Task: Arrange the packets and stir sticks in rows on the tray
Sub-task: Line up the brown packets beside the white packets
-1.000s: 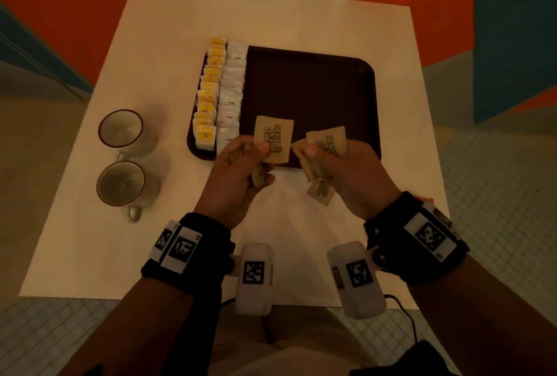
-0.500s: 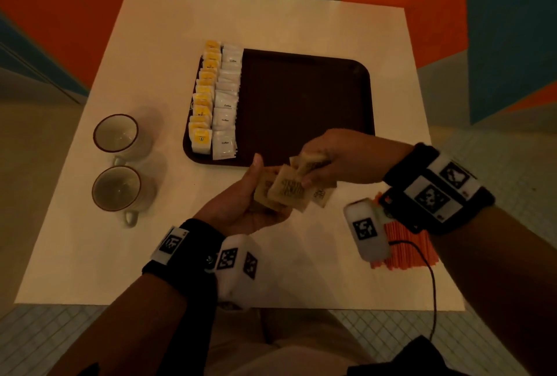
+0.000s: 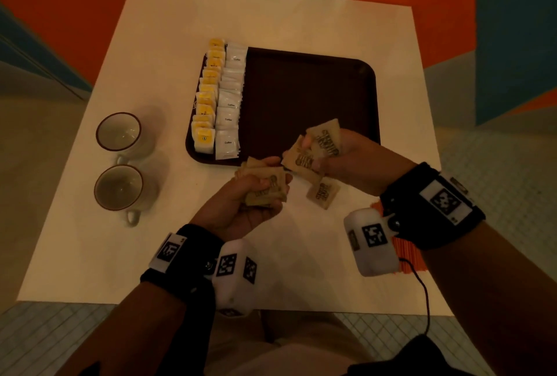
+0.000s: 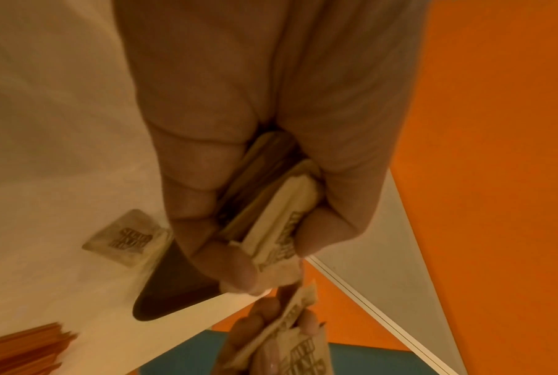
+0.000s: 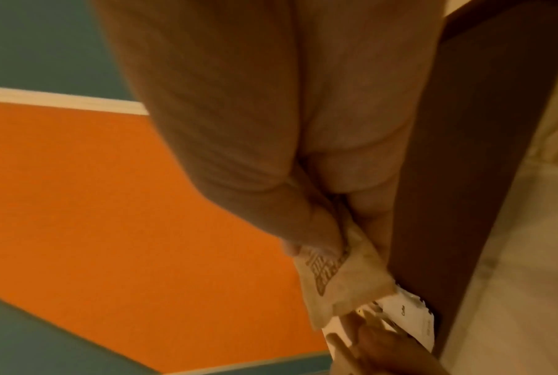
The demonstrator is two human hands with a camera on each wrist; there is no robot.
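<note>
Sorting brown packets [image 3: 313, 149]: a stack is being gripped by left hand [image 3: 241, 203], several pinched by right hand [image 3: 355, 161], frame ctr, near tray [image 3: 316, 89] edge. Third row prob. being started next; sticks [image 3: 404, 255] untouched, lower right.

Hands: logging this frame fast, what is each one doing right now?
Left hand: grips a stack of brown packets.
Right hand: pinches a few brown sugar packets.

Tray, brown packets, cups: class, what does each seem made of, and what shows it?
Tray: likely moulded plastic, dark brown, matt, with rounded corners and a raised rim.
Brown packets: paper, probably kraft; dull, creased, printed.
Cups: probably glazed ceramic; pale, smooth, dark rim band.
</note>
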